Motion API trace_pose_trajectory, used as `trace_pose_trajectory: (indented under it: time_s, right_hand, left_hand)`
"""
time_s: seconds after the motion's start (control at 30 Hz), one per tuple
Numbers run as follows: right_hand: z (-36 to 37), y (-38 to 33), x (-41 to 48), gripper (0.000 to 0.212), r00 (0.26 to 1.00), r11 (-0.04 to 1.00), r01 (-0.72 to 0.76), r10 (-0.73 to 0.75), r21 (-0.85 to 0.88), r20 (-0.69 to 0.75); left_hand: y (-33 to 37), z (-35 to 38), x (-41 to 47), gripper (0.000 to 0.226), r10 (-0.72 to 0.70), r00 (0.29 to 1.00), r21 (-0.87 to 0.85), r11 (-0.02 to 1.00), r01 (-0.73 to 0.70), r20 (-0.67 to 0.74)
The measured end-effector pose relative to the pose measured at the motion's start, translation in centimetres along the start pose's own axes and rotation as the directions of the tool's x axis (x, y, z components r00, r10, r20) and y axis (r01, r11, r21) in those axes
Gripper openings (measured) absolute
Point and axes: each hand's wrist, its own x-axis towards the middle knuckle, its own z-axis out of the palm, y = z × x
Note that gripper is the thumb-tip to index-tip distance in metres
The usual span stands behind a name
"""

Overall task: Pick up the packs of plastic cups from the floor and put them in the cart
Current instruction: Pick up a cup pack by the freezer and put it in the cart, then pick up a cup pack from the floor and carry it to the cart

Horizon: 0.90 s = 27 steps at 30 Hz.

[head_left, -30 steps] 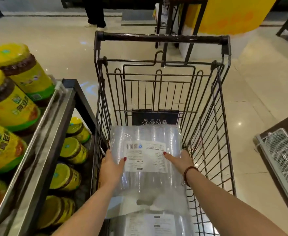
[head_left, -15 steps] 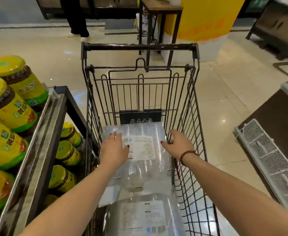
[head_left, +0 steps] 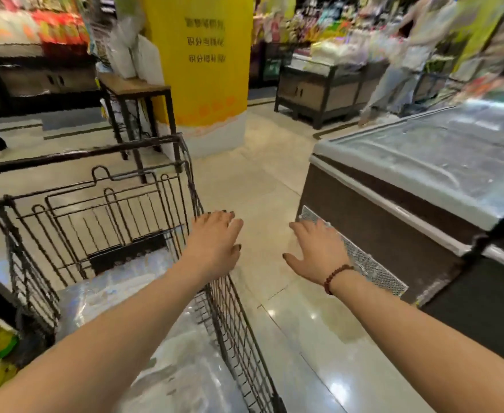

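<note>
Both hands had lifted off the top pack since 0.5 s earlier, and the view had swung to the right. The left hand (head_left: 215, 242) hung over the right rim of the cart (head_left: 66, 158), fingers straight and spread, holding nothing. The right hand (head_left: 319, 251) was equally empty and splayed above the floor (head_left: 274, 186), its fingertips near the grille of the freezer (head_left: 423, 174).

The 2 packs of plastic cups (head_left: 131, 281) lay flat in the basket, behind and left of the left fingers. Their long axis ran along the cart's length, the upper pack's far end pointing at the far wire wall, though blur hid the detail.

No pack showed on the floor. The next reach probably called for looking lower first, then taking a pack by its 2 long sides with both hands. Laying it level on the stack, in the same direction, would likely keep the slippery wrap from sliding.
</note>
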Motion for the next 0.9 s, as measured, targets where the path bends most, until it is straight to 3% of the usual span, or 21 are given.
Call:
trace_pose_trajectory:
  time_s: [0.23,0.43,0.63,0.9]
  right_hand:
    - [-2.5,12.8,-15.2,0.059,0.955,0.956,-0.292,0.292,0.008,-0.053]
    - [-3.8,21.4,-31.1,0.057,0.837,0.838,-0.545,0.545,0.013,-0.037]
    - [-4.6,26.5,-46.4,0.060,0.610,0.610,-0.792,0.792,-0.014,-0.030]
    - [-6.4,29.8,-62.7,0.060,0.226,0.228,-0.973,0.973,0.029,-0.056]
  left_hand:
    - [17.3,-2.3,-0.7,0.050,0.266,0.962,-0.042,0.962,-0.268,-0.057]
    - [33.6,-3.4,-3.5,0.045,0.526,0.845,-0.088,0.841,-0.534,-0.095]
    - [49.5,-4.6,-7.0,0.051,0.772,0.624,-0.117,0.613,-0.781,-0.124]
    - [67.6,-7.0,-12.8,0.050,0.950,0.230,-0.071,0.220,-0.973,-0.210]
